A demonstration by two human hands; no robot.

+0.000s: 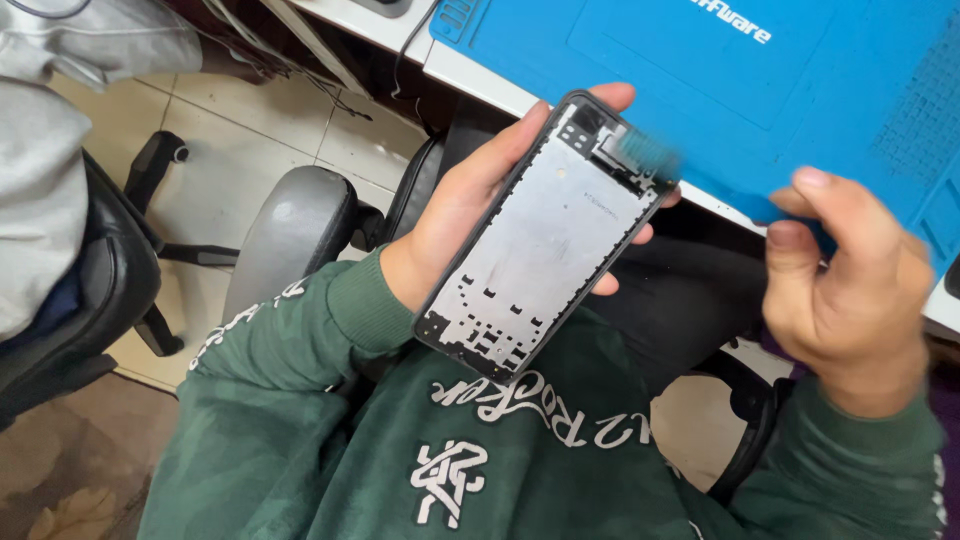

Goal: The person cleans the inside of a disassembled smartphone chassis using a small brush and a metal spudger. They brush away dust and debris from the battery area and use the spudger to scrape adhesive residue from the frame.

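Below the edge of the white worktop (480, 85) with its blue rubber mat (800, 80), the left hand (470, 215) holds a stripped phone frame, a flat black-rimmed rectangle with a bare silver metal plate (545, 240), tilted over the lap. Its grip is clamped on the frame, thumb along the near edge and fingertips curling round the far edge. Right of the frame, the right hand (850, 290) is blurred; its thumb and forefinger are pinched together on something small and blue that I cannot make out. A blurred blue smear sits at the frame's top corner. The frame hangs over the floor beside the chair armrest (295, 235), so a loosened hold could drop it. No container shows.
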